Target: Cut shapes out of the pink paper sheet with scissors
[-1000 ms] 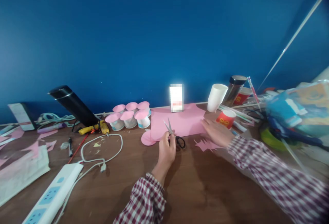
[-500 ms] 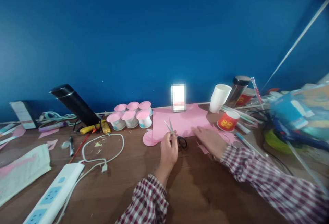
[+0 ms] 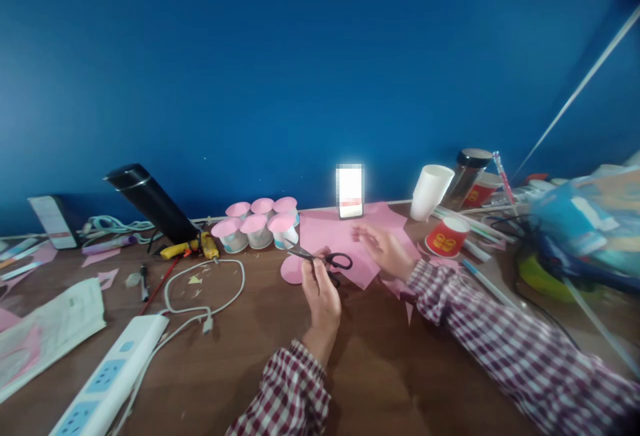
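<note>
My left hand (image 3: 321, 297) is closed on black-handled scissors (image 3: 336, 261), whose blades point up and to the left. Pink paper (image 3: 325, 226) lies flat on the table beyond the scissors, its near corner sticking out at an angle. Over the right part of that paper is my right hand (image 3: 383, 249), fingers stretched out and slightly blurred, with nothing seen in it. A round pink paper piece (image 3: 291, 269) lies just left of the scissors. Several paper cups with pink tops (image 3: 257, 231) stand in two rows to the left.
A phone (image 3: 351, 191) leans at the wall. To the right are white cups (image 3: 433, 193), a red cup (image 3: 447, 236) and pink scraps. A black flask (image 3: 150, 203), yellow glue gun (image 3: 207, 245), white cable (image 3: 243, 283) and power strip (image 3: 107, 383) lie left.
My right hand has lifted and shifted left over the paper. The scissors have turned to point more leftward, and the pink paper's near edge has turned, with a corner now pointing nearer.
</note>
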Available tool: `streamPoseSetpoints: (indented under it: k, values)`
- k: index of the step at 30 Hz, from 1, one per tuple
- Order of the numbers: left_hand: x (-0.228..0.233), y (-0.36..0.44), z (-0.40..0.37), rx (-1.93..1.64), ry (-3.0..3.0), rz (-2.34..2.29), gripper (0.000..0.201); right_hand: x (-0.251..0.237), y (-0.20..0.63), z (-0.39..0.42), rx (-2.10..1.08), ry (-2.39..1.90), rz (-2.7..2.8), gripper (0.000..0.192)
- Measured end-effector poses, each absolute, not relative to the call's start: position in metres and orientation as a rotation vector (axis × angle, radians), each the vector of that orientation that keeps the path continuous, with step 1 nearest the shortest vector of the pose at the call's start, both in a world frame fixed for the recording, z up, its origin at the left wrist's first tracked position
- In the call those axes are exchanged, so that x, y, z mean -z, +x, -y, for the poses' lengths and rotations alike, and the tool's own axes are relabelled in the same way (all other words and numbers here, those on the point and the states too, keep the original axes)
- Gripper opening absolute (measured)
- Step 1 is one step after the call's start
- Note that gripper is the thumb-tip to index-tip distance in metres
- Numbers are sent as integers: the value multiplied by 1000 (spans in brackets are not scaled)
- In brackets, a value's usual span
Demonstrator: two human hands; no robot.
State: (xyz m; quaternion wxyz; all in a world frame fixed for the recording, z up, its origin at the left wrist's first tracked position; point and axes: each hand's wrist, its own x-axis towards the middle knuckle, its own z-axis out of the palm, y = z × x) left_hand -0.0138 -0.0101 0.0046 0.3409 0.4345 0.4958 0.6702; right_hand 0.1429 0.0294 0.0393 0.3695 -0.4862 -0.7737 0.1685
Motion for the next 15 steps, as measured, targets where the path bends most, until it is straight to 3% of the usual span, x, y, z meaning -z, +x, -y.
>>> streamPoseSetpoints:
  k: [4,11,15]
  values:
    - [-2,-12,8,-1649,1096,-1164,34,-43,178,-38,-224,-1643,2091,31]
    - [6,-12,1,-1407,1081,-1159,39,-38,196,15,-90,-1688,2303,40]
    - [12,-12,-1,-1401,1077,-1142,36,-39,210,45,-127,-1686,2398,21]
